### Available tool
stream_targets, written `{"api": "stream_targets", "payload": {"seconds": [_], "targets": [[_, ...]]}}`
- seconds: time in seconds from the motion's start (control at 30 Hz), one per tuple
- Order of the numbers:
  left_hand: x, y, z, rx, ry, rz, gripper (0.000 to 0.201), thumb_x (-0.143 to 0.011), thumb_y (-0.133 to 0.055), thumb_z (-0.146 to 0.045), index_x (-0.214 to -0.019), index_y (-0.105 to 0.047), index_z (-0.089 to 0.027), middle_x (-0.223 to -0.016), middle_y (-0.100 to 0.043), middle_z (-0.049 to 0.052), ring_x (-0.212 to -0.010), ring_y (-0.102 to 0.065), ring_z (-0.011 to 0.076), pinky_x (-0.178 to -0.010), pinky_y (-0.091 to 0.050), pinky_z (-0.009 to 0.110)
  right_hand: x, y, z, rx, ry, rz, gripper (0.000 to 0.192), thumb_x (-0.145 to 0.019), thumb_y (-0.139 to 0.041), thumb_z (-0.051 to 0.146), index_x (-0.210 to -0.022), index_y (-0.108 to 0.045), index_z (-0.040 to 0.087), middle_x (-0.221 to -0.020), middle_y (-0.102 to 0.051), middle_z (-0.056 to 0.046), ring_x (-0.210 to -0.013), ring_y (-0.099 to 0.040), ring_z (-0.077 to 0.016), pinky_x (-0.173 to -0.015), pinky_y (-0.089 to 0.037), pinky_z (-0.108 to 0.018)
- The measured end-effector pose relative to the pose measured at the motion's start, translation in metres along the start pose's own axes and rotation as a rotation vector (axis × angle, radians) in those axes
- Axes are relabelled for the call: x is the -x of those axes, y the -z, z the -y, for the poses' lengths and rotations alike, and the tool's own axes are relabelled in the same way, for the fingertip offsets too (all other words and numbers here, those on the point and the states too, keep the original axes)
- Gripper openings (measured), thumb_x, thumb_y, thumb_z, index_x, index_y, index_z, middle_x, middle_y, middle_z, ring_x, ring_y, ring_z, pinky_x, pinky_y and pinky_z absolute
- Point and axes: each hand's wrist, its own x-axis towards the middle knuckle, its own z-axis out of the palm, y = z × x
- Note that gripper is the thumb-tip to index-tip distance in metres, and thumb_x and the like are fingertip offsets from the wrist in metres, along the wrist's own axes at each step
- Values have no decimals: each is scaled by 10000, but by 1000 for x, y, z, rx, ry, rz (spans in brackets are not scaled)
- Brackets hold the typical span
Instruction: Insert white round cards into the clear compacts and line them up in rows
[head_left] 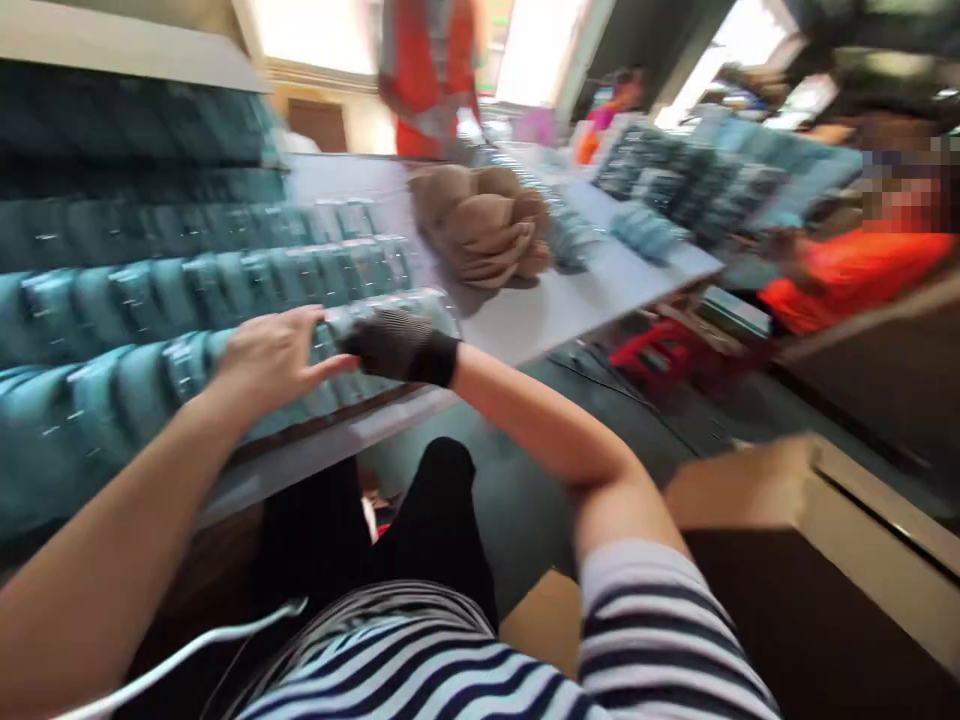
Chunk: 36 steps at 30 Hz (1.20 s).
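Observation:
Long rows of teal, rounded pieces in clear shiny wrapping lie side by side across the table. My bare left hand (274, 355) rests on the nearest row (139, 385), its thumb stretched to the right and apart from the fingers. My right hand (394, 347), in a dark glove, lies over the right part of that same row, close to the left thumb. Blur and the glove hide how its fingers are set. Beyond my right hand sits a heap of tan, rounded, cup-like pieces (487, 225).
The white table (517, 325) runs away to the right, with more wrapped teal pieces (649, 230) on it. Open cardboard boxes (742, 490) stand at my right. A person in an orange vest (427, 75) stands across the table; another in orange (862, 265) is at the right.

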Motion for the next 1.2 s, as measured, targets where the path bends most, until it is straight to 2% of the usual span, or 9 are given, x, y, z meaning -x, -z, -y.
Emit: {"api": "stream_targets", "payload": {"seconds": [0.13, 0.2, 0.3, 0.37, 0.5, 0.67, 0.73, 0.9, 1.2], "targets": [[-2, -1, 12, -15, 2, 80, 602, -873, -521, -587, -1327, -462, -196, -1345, -577, 100, -1191, -560, 289, -1034, -376, 389, -5, -73, 32, 8, 32, -82, 373, -992, -336, 236, -1092, -692, 184, -1049, -700, -102, -863, -662, -214, -665, -444, -304], [-5, -1, 12, 19, 14, 72, 610, -870, -533, -577, -1346, -448, -204, -1383, -553, 94, -1223, -541, 277, -1069, -347, 393, 6, -107, 38, 24, -50, -134, 419, -997, -301, 206, -1091, -709, 182, -1077, -708, -123, -926, -666, -234, -708, -453, -320], [-3, 6, 10, 65, -1, 97, 620, -878, -540, -550, -1368, -444, -183, -1435, -508, 110, -1269, -511, 274, -1090, -340, 400, 21, -124, 37, -38, -80, -243, 361, -984, -385, 263, -1101, -722, 205, -1139, -708, -104, -1001, -657, -242, -803, -470, -332], [-5, 11, 6, 92, -36, 108, 617, -899, -524, -523, -1387, -436, -156, -1481, -455, 130, -1349, -437, 272, -1113, -322, 402, 26, -108, 22, -109, -113, -376, 344, -977, -409, 293, -1105, -722, 228, -1097, -726, -76, -964, -667, -218, -830, -476, -317], [-24, 9, -12, 116, -126, 75, 654, -929, -494, -502, -1446, -377, -119, -1532, -380, 147, -1425, -334, 263, -1149, -280, 406, 8, -37, -37, -161, -386, -623, 357, -971, -408, 292, -1195, -674, 208, -1141, -710, -87, -1042, -650, -207, -918, -459, -302], [-44, -9, -38, 78, -93, 75, 653, -883, -547, -527, -1397, -436, -139, -1466, -470, 145, -1359, -422, 276, -1098, -336, 430, -59, 24, -91, -43, -356, -19, 428, -870, -546, 244, -1283, -626, 161, -1205, -681, -136, -1089, -647, -264, -907, -476, -337], [-44, -14, -41, 76, -80, 51, 651, -861, -574, -542, -1369, -450, -155, -1420, -515, 143, -1323, -461, 273, -1077, -354, 414, -83, 31, -95, -31, -239, 119, 461, -827, -597, 205, -1285, -623, 159, -1192, -690, -116, -1070, -653, -228, -891, -475, -287], [-40, -15, -40, 61, -10, 27, 757, -789, -618, -645, -1343, -438, -161, -1350, -540, 157, -1174, -556, 305, -1006, -410, 397, -109, 34, -85, 45, -8, 260, 348, -792, -617, 163, -1128, -703, 138, -1058, -733, -92, -936, -673, -189, -788, -468, -242], [-40, -14, -42, -15, -40, 38, 673, -828, -566, -640, -1273, -488, -141, -1327, -536, 152, -1148, -548, 295, -1009, -406, 393, -120, 23, -104, -169, -49, 330, 449, -728, -607, 84, -1172, -678, 102, -888, -740, -62, -719, -628, -141, -678, -461, -233]]}}
